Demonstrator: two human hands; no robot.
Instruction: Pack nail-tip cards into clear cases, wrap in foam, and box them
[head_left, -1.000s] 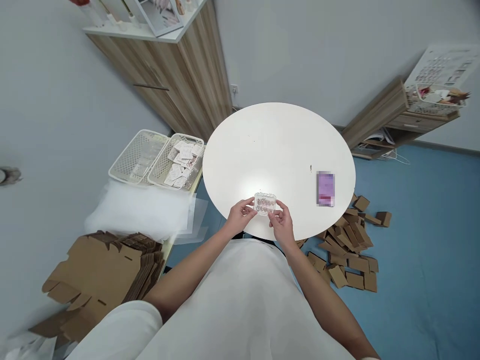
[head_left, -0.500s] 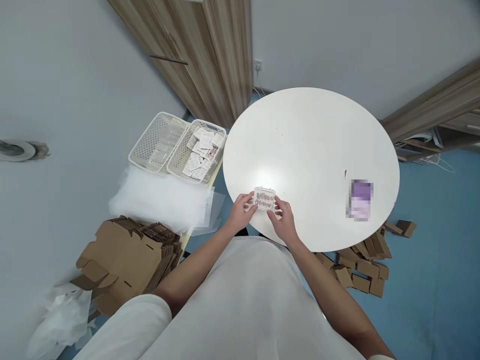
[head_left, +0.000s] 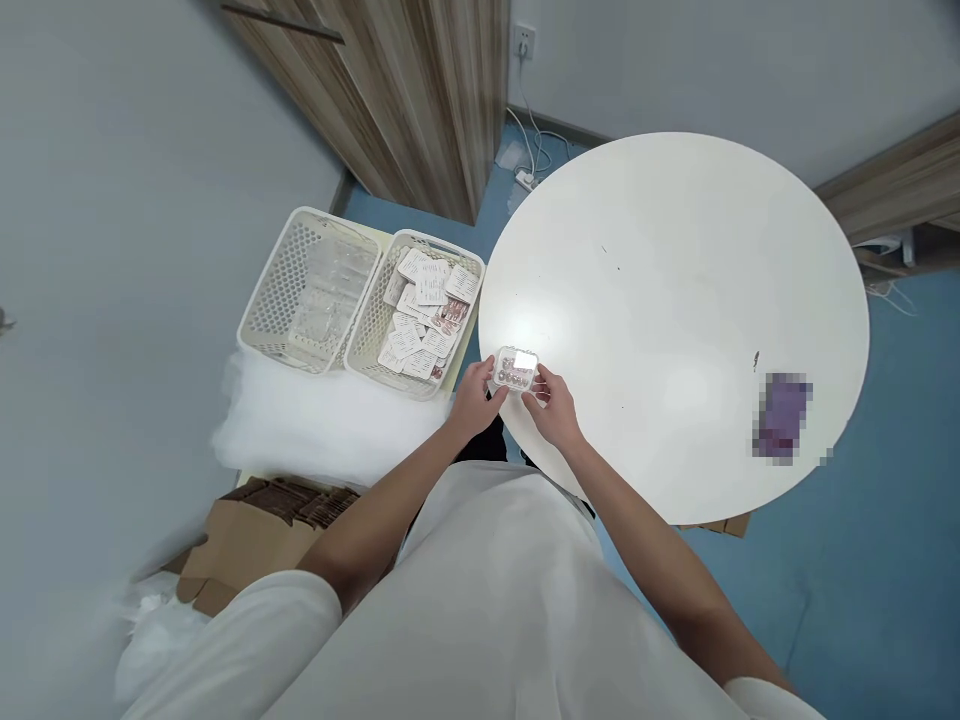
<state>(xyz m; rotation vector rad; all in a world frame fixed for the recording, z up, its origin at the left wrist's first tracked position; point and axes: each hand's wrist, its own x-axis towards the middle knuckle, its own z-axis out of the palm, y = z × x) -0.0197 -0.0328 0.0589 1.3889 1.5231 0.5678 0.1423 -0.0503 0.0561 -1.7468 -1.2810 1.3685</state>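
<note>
While two hands point(head_left: 472, 406) point(head_left: 556, 408) hold one clear case point(head_left: 515, 371), two baskets point(head_left: 271, 293) point(head_left: 371, 328) stand nearby.

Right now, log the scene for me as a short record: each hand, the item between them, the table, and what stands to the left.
Left hand: gripping the clear case's left side
Right hand: fingers at its right edge; firmness of grip unclear
Clear case: small pinkish pieces in rows, glare on top
White table: round; blurred purple item on the right
Left basket: clear plastic pieces
Right basket: white printed cards
Nearer the person: white sheets, then cardboard
</note>
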